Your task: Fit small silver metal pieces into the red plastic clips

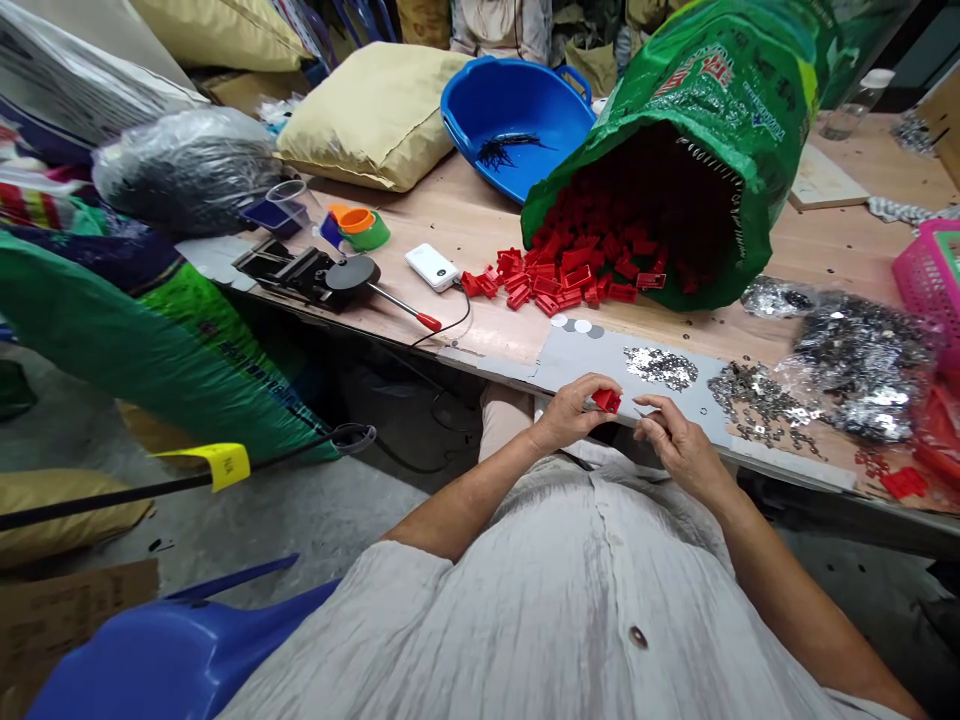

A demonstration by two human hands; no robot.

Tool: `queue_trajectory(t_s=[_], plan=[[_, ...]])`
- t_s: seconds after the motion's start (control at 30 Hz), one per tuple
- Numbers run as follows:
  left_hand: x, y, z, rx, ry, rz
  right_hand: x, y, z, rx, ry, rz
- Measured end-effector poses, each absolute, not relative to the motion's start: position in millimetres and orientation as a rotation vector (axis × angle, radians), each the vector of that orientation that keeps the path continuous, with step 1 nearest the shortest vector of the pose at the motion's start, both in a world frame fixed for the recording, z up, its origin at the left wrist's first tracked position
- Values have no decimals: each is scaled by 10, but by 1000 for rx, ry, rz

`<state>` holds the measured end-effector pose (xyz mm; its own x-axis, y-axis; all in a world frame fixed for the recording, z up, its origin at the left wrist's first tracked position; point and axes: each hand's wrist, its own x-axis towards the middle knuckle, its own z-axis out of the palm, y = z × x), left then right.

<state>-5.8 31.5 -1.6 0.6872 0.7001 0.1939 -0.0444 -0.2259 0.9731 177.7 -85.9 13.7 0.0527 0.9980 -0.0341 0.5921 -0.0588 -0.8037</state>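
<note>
At the table's front edge, my left hand (571,413) is closed on a small red plastic housing (608,401), gripped between thumb and fingers. Just to its right, my right hand (679,445) pinches a thin, small metal piece (640,412), too small to make out fully; it is apart from the housing. Beyond my hands lies a flat pile of shiny metal pieces (660,367) on a grey sheet (577,362). A second, darker pile of small metal parts (761,400) is to the right. Red housings (551,275) spill from the open green sack (761,225).
A blue basin (480,105) with thin black pieces stands behind. Leftward are a white power bank (432,267) with a cable, a lever tool (352,275) and coloured cups (364,228). Bagged metal parts (862,365) and a pink basket (930,285) are at right.
</note>
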Motion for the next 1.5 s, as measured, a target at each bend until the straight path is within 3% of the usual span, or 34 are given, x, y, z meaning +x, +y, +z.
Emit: queue_trajectory(t_s=[0.23,0.43,0.9,1.5], plan=[[-28,134,113,728,543,708,1697,-855,279,-1584,-1703,890],[-4,14,128,367,493,631,1621,-800,271,-1587,-1721,838],[65,-93,164,249,523,649,1583,-779,186,-1658,-1642,568],[90,-189,28,325,588,812,1353,-809,51,-1661,-1304,868]])
